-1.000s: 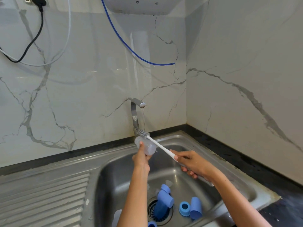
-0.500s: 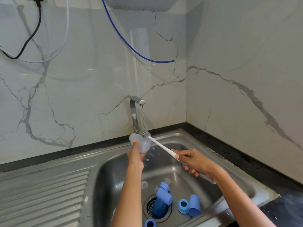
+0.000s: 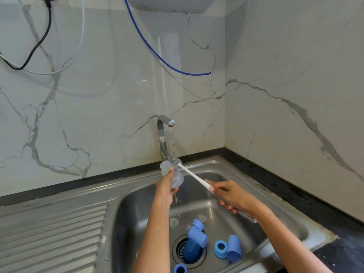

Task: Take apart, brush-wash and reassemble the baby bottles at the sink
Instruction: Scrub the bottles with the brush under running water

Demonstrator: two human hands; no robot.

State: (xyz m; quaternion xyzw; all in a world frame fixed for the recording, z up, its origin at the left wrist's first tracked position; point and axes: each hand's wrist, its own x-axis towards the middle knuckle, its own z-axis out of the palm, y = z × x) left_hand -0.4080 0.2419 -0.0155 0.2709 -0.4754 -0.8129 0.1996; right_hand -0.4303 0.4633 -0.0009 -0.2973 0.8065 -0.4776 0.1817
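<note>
1. The taking-apart looks done, as I judge it: loose blue pieces lie in the sink [image 3: 291, 221] below my hands, none of them joined up.
2. I am at the brush-wash step. My left hand [image 3: 166, 189] has its fingers curled round a clear bottle [image 3: 173, 177], holding it up under the thin stream from the tap [image 3: 164, 131].
3. My right hand [image 3: 231, 195] grips the white handle of the bottle brush [image 3: 194, 177], thumb laid along it. The handle runs up and to the left from that hand, and the bristle head sits at the top of the bottle, just beyond my left fingertips. Whether the bristles are inside the mouth or only against it, I cannot tell.
4. Below and between my forearms, a blue bottle part [image 3: 194, 241] lies over the drain [image 3: 202, 257]. Under my right forearm sit a blue ring [image 3: 220, 248] and a blue cap [image 3: 234, 248], touching each other. Another blue ring [image 3: 180, 268] lies just beside my left forearm, near the bottom edge of the view.
5. Small clear pieces rest on the sink floor beneath my left hand; what they are I cannot make out.
6. Left to do, by my reckoning: finish this bottle, brush the blue pieces, then put everything together again. Nothing here looks reassembled yet.
</note>
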